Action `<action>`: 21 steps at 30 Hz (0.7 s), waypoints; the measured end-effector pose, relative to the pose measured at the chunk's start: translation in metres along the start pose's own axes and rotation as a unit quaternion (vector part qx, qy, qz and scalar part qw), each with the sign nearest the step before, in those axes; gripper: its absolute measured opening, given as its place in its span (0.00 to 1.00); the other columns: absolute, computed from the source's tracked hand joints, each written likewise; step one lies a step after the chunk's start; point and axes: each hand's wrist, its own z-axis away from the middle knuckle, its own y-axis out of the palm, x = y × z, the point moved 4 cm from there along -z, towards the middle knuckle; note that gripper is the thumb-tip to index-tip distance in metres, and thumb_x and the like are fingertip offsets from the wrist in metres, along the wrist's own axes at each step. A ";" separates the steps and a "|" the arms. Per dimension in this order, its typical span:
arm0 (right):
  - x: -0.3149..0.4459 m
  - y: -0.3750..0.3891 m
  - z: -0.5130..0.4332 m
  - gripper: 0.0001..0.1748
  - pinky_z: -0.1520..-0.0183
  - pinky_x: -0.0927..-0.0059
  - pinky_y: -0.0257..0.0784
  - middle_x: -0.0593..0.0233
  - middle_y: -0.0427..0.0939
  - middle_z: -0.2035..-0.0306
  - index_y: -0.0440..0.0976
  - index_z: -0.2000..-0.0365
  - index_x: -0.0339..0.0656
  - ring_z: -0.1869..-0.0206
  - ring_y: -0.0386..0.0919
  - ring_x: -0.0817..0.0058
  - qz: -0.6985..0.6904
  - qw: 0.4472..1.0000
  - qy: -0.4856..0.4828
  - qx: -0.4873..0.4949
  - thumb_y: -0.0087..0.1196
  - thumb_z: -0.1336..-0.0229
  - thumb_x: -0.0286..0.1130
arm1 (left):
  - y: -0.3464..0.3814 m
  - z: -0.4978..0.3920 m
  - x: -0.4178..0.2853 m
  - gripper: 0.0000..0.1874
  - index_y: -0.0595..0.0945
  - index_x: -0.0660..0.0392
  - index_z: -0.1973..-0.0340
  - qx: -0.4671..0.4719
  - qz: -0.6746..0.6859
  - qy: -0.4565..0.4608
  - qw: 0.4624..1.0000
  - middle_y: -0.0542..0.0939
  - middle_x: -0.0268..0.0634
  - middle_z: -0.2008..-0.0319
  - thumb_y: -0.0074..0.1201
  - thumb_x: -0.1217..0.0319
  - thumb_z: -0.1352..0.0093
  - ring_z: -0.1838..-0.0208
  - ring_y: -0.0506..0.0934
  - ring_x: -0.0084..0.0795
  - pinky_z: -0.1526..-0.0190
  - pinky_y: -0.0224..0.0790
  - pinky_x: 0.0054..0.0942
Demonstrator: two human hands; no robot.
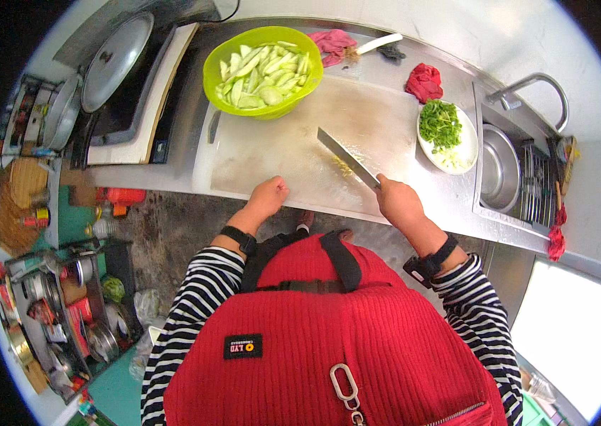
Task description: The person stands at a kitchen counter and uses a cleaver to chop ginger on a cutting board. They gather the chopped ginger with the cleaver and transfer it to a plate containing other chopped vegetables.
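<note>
My right hand (399,200) grips the handle of a kitchen cleaver (348,157). Its blade slants up and left over a large white cutting board (300,165). A small pile of chopped yellowish bits, perhaps ginger or garlic, (344,166) lies by the blade, partly hidden under it. My left hand (269,196) is curled into a fist at the board's front edge, with nothing visible in it. A lime-green plastic basin (274,111) of pale green sliced vegetable (263,74) stands on the board's far left corner. Right of the board, a white plate (468,160) carries chopped green herbs (439,125).
Behind the board lie a pink cloth (332,45), a white leek-like stalk (380,43) and a red cloth (424,82). At right, a sink holds a metal bowl (498,168) under a faucet (540,80). A stove with a lidded pan (118,61) is at left.
</note>
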 end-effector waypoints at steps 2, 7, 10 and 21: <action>0.000 0.000 0.000 0.12 0.60 0.49 0.74 0.45 0.80 0.70 0.70 0.57 0.38 0.65 0.80 0.48 0.001 1.000 0.006 0.008 0.44 0.39 0.29 | 0.001 0.002 -0.001 0.08 0.75 0.58 0.68 0.002 -0.007 0.006 1.000 0.78 0.41 0.77 0.52 0.66 0.33 0.72 0.77 0.38 0.68 0.68 0.35; -0.006 -0.005 0.001 0.15 0.59 0.48 0.73 0.44 0.80 0.69 0.71 0.53 0.38 0.64 0.79 0.47 -0.036 0.998 0.020 -0.037 0.46 0.39 0.32 | 0.004 0.003 0.000 0.08 0.75 0.59 0.67 -0.002 0.033 -0.013 0.999 0.79 0.50 0.71 0.52 0.67 0.34 0.65 0.78 0.52 0.63 0.69 0.42; -0.015 -0.006 0.001 0.16 0.59 0.48 0.74 0.42 0.80 0.69 0.71 0.52 0.38 0.63 0.79 0.47 -0.038 0.998 0.040 -0.038 0.45 0.40 0.31 | 0.005 0.004 -0.001 0.09 0.75 0.60 0.67 -0.026 0.022 0.009 0.999 0.79 0.51 0.71 0.53 0.67 0.34 0.64 0.77 0.52 0.63 0.68 0.43; -0.016 -0.004 -0.005 0.13 0.59 0.49 0.75 0.42 0.80 0.67 0.71 0.57 0.38 0.64 0.80 0.47 0.003 0.999 0.044 -0.002 0.43 0.40 0.29 | 0.006 0.008 -0.004 0.07 0.74 0.59 0.67 -0.033 0.032 -0.002 0.999 0.77 0.47 0.72 0.53 0.69 0.33 0.66 0.75 0.47 0.64 0.67 0.41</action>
